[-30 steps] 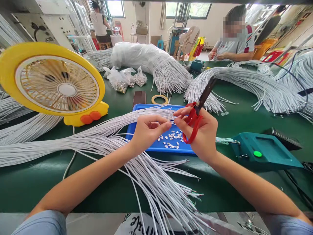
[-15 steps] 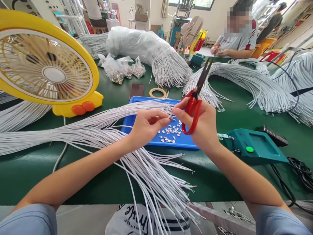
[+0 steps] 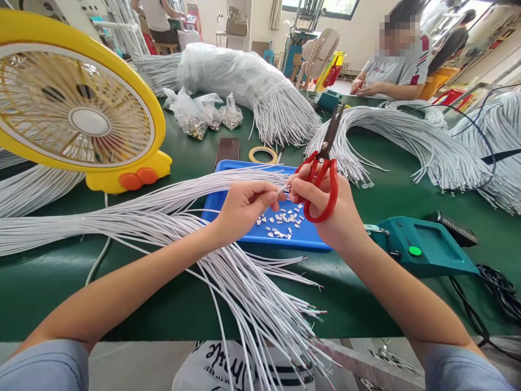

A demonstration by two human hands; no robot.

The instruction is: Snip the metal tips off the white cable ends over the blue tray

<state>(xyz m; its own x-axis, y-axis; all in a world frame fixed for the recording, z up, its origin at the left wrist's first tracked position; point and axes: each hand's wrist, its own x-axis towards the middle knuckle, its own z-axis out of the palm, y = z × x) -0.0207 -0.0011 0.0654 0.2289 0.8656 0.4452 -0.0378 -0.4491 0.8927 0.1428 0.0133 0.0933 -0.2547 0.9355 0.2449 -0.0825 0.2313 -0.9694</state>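
My left hand pinches the end of one thin white wire over a blue tray. Right beside it, my right hand holds red-handled scissors, their dark blades pointing up and away, and its thumb and forefinger also pinch at that wire's tip. Several small white connector pieces lie in the tray under my hands. A large bundle of white wires runs from the left under my left forearm and fans out over the table's near edge.
A yellow desk fan stands at the left. A teal box with a green button sits at the right with black cables. Tape roll, bags of parts and more wire bundles lie behind. A seated person works opposite.
The view has dropped and moved closer since a second ago. My hands stay together at the wire tip; the scissors' blades have tilted slightly more upright.
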